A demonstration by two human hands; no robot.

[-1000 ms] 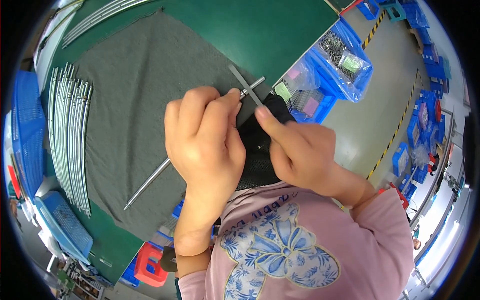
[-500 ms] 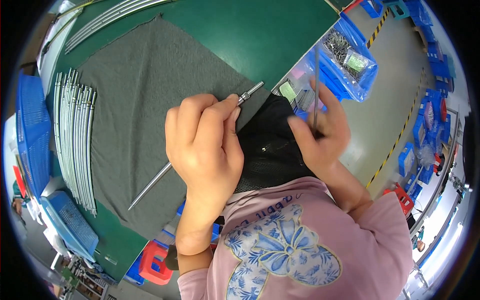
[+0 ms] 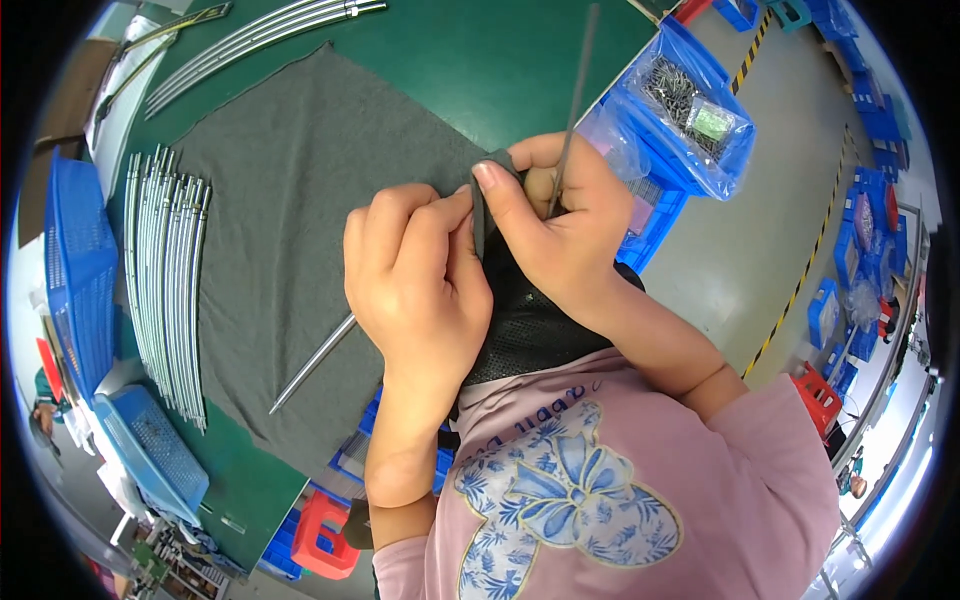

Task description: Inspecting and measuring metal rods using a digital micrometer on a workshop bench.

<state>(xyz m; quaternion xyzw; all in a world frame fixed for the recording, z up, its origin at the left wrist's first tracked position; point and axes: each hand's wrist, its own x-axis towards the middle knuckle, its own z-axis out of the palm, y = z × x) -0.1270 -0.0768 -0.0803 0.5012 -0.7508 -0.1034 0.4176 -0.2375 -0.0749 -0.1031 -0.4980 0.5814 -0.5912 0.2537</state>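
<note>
My left hand [image 3: 415, 275] is closed round a shiny metal rod [image 3: 314, 363], which slants down to the left over the grey cloth [image 3: 290, 190]. The rod's upper end is hidden by the hands and a fold of cloth. Close beside it, my right hand [image 3: 565, 215] pinches the cloth's raised edge between thumb and forefinger at that end. A thin dark rod [image 3: 580, 90] also sticks up from my right hand, held by its curled fingers. On the cloth's left side lies a row of similar metal rods [image 3: 165, 300].
The green table [image 3: 460, 75] carries more long rods [image 3: 250, 35] at its far left. Blue baskets [image 3: 85, 270] stand along its left edge. To the right is a lined blue bin [image 3: 735, 165] of small metal parts. A red stool [image 3: 322, 540] stands below the near edge.
My right hand has moved left to my left hand, bringing the thin rod along, and now grips the cloth's edge. The held rod's stepped tip, bare before, is now covered.
</note>
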